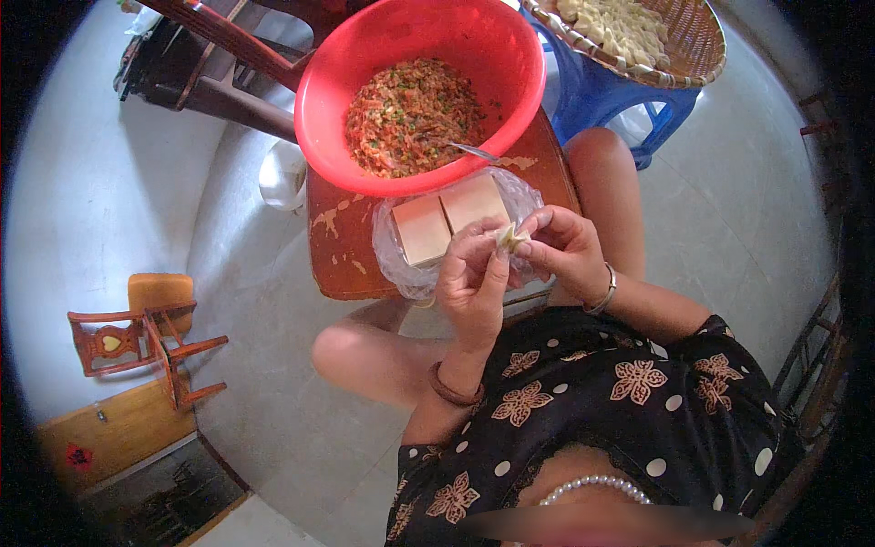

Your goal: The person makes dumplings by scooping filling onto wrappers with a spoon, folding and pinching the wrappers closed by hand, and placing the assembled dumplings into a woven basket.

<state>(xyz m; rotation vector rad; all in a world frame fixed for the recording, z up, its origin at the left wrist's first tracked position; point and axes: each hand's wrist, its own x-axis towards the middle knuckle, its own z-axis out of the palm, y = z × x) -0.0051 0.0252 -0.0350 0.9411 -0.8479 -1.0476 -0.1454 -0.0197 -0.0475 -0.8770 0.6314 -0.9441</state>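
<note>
A small folded wonton (509,238) is pinched between the fingertips of both my hands, above the near edge of the wrappers. My left hand (473,281) grips its left side with thumb and fingers. On the other side, my right hand (562,244) is closed on it with thumb and forefinger. Two stacks of square wrappers (422,234) lie on a clear plastic bag (386,255) just beyond my hands. Behind them stands a red basin (316,109) with chopped orange and green filling (415,118). A metal utensil (476,151) leans in the filling, its other end hidden.
The bag and basin rest on a worn brown wooden seat (339,266) between my knees. At the far right, a woven basket (705,50) of several wontons (620,32) sits on a blue plastic stool (588,105). A wooden chair (164,339) stands at the left.
</note>
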